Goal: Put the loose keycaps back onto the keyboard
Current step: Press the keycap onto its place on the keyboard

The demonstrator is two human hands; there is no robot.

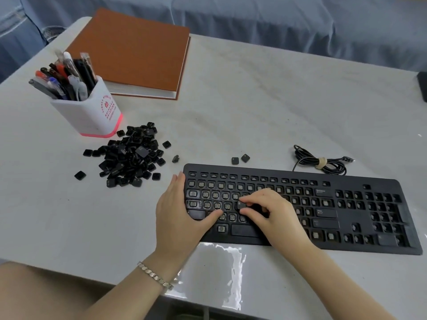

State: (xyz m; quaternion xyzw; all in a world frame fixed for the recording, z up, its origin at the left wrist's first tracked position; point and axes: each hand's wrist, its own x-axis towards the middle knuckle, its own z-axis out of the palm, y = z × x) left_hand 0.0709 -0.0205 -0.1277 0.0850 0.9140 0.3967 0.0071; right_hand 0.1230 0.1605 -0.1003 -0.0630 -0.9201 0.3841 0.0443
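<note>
A black keyboard lies on the table with most of its keycaps off, so bare switches show. My right hand pinches a black keycap marked R between thumb and forefinger, over the letter rows left of centre. My left hand rests flat on the keyboard's left end, with its thumb lying across the lower rows. A pile of loose black keycaps sits on the table to the left of the keyboard. Two more loose keycaps lie just behind the keyboard's top edge.
A white pen holder full of pens stands behind the pile. Further back lies a brown book. The keyboard's coiled cable rests behind its right half. A dark object shows at the right edge. The table's front edge runs below my wrists.
</note>
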